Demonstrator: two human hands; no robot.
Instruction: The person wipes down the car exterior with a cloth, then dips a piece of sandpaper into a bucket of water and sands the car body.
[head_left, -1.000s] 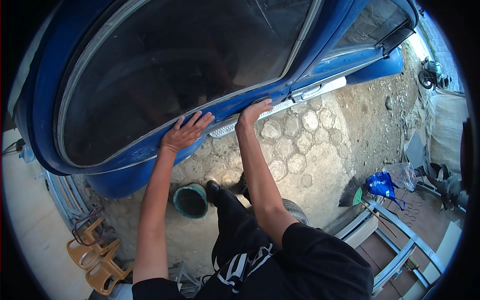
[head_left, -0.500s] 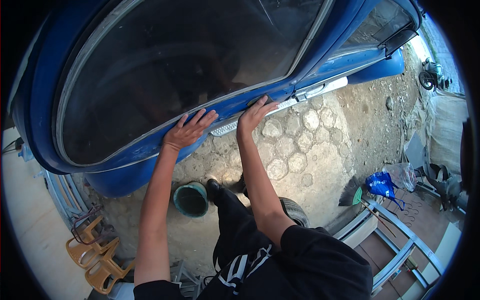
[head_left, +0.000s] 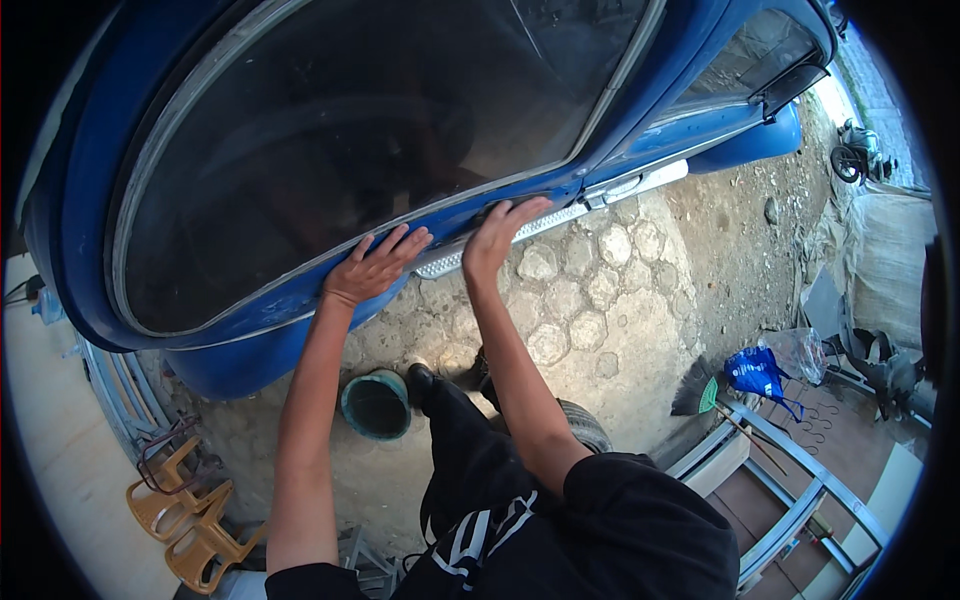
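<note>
My left hand lies flat on the blue car body, fingers spread, just under the large dark side window. To its right, my right hand presses against the same blue panel, with its fingers stretched out toward the right. A dark patch shows at the panel beside its fingers. Whether that is a shadow or a thin thing under the palm, I cannot tell. Below the panel runs a silver, dimpled running board, partly covered by my right hand.
A green bucket stands by my shoe, near a tyre. Hexagonal paving lies beside the car. Stacked yellow-brown chairs are at lower left. A broom, blue bag and metal frame lie at right.
My right hand has slid a little left along the panel, toward my left hand. The left hand stays in place on the car. The whole view has shifted slightly.
</note>
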